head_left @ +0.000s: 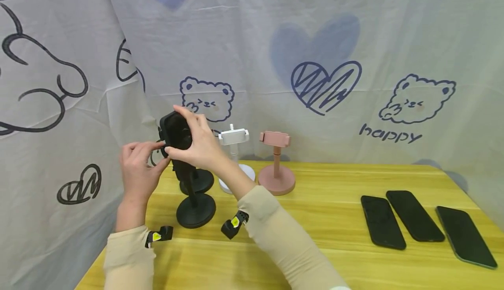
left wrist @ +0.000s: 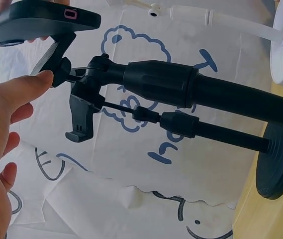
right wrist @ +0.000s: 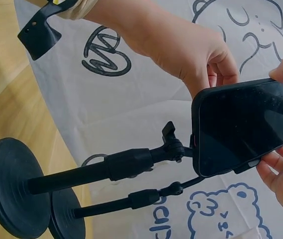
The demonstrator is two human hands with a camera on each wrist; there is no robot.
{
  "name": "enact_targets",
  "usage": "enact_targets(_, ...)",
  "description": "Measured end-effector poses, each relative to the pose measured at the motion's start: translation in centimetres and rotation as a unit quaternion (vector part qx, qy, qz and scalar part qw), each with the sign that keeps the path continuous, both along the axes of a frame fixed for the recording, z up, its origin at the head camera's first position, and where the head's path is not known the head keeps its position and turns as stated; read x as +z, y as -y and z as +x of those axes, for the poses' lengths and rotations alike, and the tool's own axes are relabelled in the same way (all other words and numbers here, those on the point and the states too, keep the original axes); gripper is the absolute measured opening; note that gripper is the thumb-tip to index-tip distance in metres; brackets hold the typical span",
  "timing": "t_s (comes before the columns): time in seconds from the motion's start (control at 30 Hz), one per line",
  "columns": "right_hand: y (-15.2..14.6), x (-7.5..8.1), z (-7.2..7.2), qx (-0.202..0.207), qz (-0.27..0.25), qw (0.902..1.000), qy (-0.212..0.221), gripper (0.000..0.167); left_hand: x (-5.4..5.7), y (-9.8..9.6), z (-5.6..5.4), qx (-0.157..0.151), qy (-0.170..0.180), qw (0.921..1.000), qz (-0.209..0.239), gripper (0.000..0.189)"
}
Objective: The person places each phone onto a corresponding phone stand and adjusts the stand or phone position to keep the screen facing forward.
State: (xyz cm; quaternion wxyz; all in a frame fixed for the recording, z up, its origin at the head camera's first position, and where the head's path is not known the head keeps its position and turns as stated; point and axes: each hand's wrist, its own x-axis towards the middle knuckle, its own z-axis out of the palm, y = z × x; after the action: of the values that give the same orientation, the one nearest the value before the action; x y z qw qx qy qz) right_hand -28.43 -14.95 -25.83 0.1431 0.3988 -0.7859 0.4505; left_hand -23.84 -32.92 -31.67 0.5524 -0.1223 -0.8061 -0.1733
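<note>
My right hand (head_left: 202, 145) grips a black-cased smartphone (head_left: 176, 130) by its edges, thumb on one side and fingers on the other. The phone sits tilted against the clamp (left wrist: 56, 55) at the head of a black phone stand (head_left: 196, 211). At that clamp, my left hand (head_left: 138, 169) pinches with thumb and index finger, the other fingers curled. The right wrist view shows the phone's dark screen (right wrist: 245, 127); how far the clamp closes around the phone is hidden behind it. Just behind is a second black phone stand (left wrist: 181, 124) with its holder bare.
A white phone stand (head_left: 234, 138) and a pink phone stand (head_left: 277, 180) stand to the right. Three dark phones lie on the wooden table (head_left: 307, 220) at the right, the nearest phone (head_left: 383, 222) among them. A printed curtain (head_left: 252, 40) hangs behind and at the left.
</note>
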Motion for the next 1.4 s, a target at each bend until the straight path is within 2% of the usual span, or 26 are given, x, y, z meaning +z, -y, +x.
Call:
enact_targets(0.17,0.9,0.4,0.1,0.001,0.006,0.9999,0.008,0.089,-0.1,0.0,0.0,0.001,-0.013,0.9999,0.009,0.028)
enact_targets(0.3,1.5,0.8,0.1,-0.016,0.027,0.9995,0.003,0.089,0.1,-0.2,-0.1,0.0,-0.032,0.9995,0.007,0.024)
enact_targets(0.4,1.9,0.9,0.0,-0.034,0.037,0.9987,0.004,0.089,0.1,-0.3,-0.1,-0.001,-0.034,0.9994,0.005,0.023)
enact_targets(0.53,2.7,0.6,-0.2,-0.046,0.024,0.9986,0.003,0.089,0.1,-0.3,-0.1,0.0,-0.032,0.9995,0.008,0.024)
enact_targets(0.67,3.5,0.0,-0.3,-0.046,0.002,0.9987,-0.019,0.088,0.1,-0.2,0.0,-0.001,-0.035,0.9994,0.002,0.029)
enact_targets(0.87,4.2,-0.9,-0.8,-0.059,-0.027,0.996,-0.062,0.087,-0.3,-0.1,-0.5,-0.026,-0.045,0.9986,-0.011,0.025)
enact_targets(0.93,4.2,-1.1,-0.9,-0.061,-0.029,0.9954,-0.067,0.087,-0.5,-0.1,-0.7,-0.037,-0.05,0.998,-0.012,0.032)
enact_targets(1.03,4.0,-1.4,-1.1,-0.061,-0.028,0.9954,-0.068,0.088,-0.6,0.0,-0.9,-0.047,-0.058,0.997,-0.016,0.051)
enact_targets(1.07,3.9,-1.4,-1.2,-0.06,-0.029,0.9954,-0.069,0.087,-0.7,0.0,-0.9,-0.05,-0.06,0.9968,-0.018,0.051)
enact_targets(1.2,3.6,-1.4,-1.3,-0.061,-0.032,0.9954,-0.067,0.086,-0.7,0.0,-1.0,-0.062,-0.06,0.9961,-0.02,0.028)
enact_targets(1.4,3.3,-1.3,-1.3,-0.045,-0.022,0.9969,-0.06,0.088,-0.4,0.1,-0.6,-0.066,-0.056,0.9959,-0.027,0.028)
